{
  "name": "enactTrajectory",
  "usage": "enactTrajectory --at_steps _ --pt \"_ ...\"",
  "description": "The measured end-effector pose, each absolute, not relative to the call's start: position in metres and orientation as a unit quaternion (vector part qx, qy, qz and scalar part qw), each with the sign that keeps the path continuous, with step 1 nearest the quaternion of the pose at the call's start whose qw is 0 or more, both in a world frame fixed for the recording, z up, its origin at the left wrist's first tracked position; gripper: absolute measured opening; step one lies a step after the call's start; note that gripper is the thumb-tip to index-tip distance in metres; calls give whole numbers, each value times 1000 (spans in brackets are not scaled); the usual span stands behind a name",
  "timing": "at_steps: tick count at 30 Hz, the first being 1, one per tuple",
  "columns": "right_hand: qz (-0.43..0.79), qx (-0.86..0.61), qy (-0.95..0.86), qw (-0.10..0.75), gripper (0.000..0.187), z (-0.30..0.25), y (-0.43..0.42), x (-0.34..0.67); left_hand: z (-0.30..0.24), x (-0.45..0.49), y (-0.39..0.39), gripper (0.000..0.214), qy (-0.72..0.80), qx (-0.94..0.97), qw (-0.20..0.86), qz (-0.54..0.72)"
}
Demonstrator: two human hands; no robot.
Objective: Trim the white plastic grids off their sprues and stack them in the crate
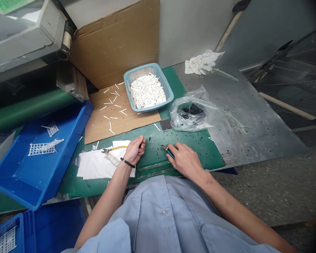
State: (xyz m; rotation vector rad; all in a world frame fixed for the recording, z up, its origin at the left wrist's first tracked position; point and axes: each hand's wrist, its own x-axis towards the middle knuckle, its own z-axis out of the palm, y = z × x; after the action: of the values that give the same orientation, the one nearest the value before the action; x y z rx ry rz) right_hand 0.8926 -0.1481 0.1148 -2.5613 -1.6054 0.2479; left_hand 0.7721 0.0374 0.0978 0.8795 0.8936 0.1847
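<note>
- Green mat [200, 156], smooth and worn, peppered with tiny black specks [173, 135] along its front edge.
- Right hand [185, 161]: fingers closed narrowly around small blue-handled cutters [169, 151], their steel tips pointing left, just above the mat.
- Left hand [135, 150]: curled loosely into a fist near the mat's front edge, with nothing visible in it; a black beaded bracelet [127, 162] circles the wrist.
- Yellow-handled cutters [116, 148] lie on a crumpled white cloth [97, 165], just beside the left hand.
- Corrugated cardboard sheet [100, 119] at the mat's rear corner, strewn with loose white sticks [113, 105].
- Pale blue plastic basket [162, 79] on the cardboard, heaped with slender white sticks [147, 91].
- Clear crinkled plastic bag [192, 121] at the mat's rear edge, holding black chunks [192, 110].
- Bright blue plastic tray [39, 172] past the left edge, carrying white lattice pieces [46, 147].
</note>
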Motion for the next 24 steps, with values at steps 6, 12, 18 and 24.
enactTrajectory --at_steps 6,12,18,24 --pt "80 -842 -530 63 28 119 -148 888 81 789 29 15 442 737 496 122" --pt "79 -833 -542 79 30 114 -145 883 82 794 27 11 428 781 446 90" --pt "51 -820 -556 131 34 118 -138 887 98 787 38 24 404 511 758 -30" --pt "43 -784 -596 169 33 125 -133 894 114 771 41 26 323 373 867 -73"
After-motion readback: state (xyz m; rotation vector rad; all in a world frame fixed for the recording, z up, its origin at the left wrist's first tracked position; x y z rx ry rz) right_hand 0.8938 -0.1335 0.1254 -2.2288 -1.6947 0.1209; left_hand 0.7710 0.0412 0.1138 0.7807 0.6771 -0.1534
